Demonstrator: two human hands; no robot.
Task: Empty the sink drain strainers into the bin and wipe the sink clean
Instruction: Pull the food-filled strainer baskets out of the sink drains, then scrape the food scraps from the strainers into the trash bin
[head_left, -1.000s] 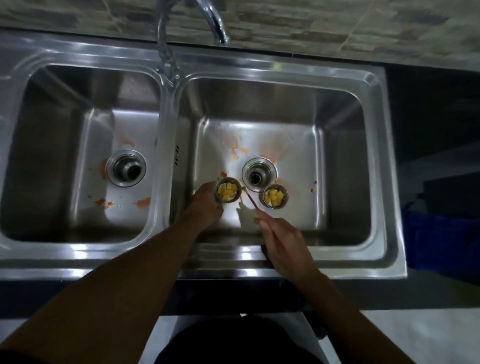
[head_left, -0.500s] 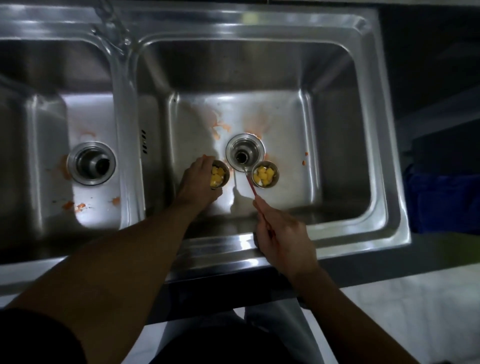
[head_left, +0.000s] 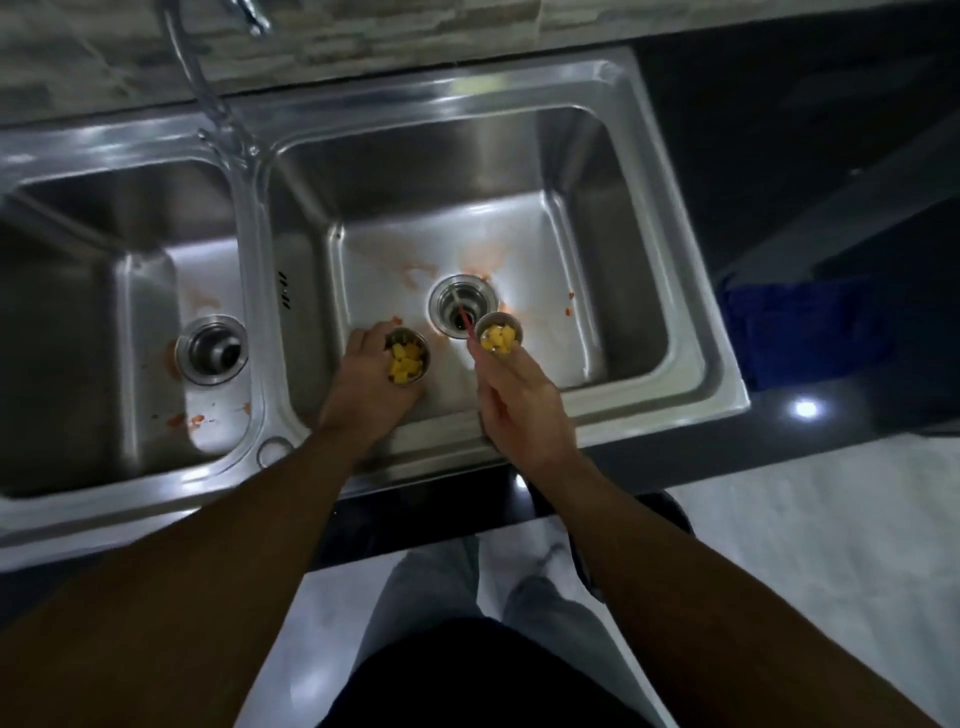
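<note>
Dim, blurred, glare on steel

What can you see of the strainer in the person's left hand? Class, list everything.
The strainer is a small round cup of shiny metal, its dark inside holding yellow food chunks piled toward the near side. It sits upright or slightly tilted, mouth open to the camera, over the near left part of the right basin. The left hand wraps its left and near side. Whether its base rests on the basin floor cannot be told.
</note>
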